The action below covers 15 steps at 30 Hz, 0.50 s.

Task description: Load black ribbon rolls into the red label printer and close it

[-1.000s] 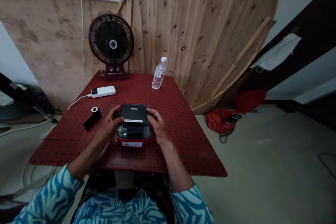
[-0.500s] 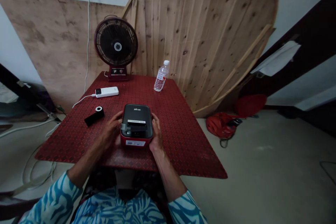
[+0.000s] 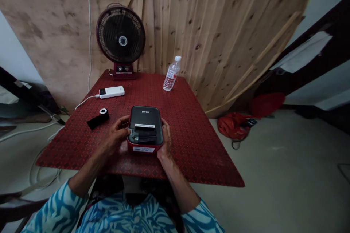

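Observation:
A small label printer [image 3: 145, 118], black on top with red sides, lies near the front of the red table. A white label strip shows across its top, and a sticker is on its near side. My left hand [image 3: 118, 133] grips the printer's left side, its thumb pressed on the top edge near the front left corner. Around the right side curls my right hand [image 3: 165, 141], its fingertips partly hidden behind the casing. Left of my left hand lies a black strip [image 3: 97, 120] with a white-ringed roll at one end.
On the red patterned table [image 3: 188, 153] are a white power bank [image 3: 112, 92] with a cable, a dark red fan [image 3: 120, 36] at the back, and a water bottle [image 3: 171, 74]. A large wooden panel [image 3: 207, 43] leans behind. A red bag [image 3: 233, 125] lies on the floor to the right.
My left thumb has come onto the printer's top edge at the left. The right hand keeps its hold. The whole view has shifted slightly with my head.

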Each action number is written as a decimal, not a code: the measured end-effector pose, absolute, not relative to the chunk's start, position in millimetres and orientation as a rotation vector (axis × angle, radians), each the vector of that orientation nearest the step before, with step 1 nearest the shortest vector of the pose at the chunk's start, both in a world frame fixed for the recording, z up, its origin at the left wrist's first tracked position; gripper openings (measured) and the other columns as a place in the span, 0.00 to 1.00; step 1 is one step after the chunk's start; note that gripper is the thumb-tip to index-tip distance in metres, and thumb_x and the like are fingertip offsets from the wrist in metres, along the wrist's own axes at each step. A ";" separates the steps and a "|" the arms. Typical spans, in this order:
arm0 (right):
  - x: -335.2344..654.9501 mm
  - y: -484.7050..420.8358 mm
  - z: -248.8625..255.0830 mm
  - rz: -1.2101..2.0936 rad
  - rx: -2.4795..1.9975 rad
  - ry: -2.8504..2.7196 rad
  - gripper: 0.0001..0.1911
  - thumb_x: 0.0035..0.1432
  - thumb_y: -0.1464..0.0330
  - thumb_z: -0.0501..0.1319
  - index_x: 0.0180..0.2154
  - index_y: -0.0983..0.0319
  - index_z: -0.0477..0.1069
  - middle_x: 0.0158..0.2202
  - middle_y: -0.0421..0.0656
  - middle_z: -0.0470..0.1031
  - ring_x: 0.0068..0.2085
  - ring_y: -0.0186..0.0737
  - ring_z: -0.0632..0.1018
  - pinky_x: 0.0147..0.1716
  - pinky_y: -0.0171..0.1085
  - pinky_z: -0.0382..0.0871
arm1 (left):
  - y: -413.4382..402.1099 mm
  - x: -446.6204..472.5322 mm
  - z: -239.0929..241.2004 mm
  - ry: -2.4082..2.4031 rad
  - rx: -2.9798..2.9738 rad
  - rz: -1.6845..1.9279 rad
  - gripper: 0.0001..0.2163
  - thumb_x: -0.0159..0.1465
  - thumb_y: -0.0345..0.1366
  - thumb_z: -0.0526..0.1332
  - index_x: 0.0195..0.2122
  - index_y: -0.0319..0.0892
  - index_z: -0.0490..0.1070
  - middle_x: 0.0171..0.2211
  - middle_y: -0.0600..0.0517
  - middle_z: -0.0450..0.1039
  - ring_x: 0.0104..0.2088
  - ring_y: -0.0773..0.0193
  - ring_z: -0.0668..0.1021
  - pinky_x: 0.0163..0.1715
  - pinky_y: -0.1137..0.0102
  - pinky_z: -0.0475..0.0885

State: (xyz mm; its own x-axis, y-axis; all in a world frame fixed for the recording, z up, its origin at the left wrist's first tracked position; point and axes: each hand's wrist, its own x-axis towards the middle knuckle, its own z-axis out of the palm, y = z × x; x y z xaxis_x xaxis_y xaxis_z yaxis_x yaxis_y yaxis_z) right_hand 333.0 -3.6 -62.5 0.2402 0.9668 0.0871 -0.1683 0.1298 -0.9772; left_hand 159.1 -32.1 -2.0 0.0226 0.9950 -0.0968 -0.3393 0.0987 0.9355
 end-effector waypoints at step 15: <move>333.7 -6.2 -57.7 1.168 -0.988 -0.821 0.27 0.57 0.51 0.54 0.53 0.59 0.66 0.48 0.44 0.75 0.45 0.43 0.76 0.43 0.41 0.68 | -29.4 162.4 -1.2 1.028 0.847 1.256 0.32 0.47 0.27 0.58 0.57 0.42 0.63 0.50 0.44 0.73 0.46 0.53 0.77 0.41 0.62 0.73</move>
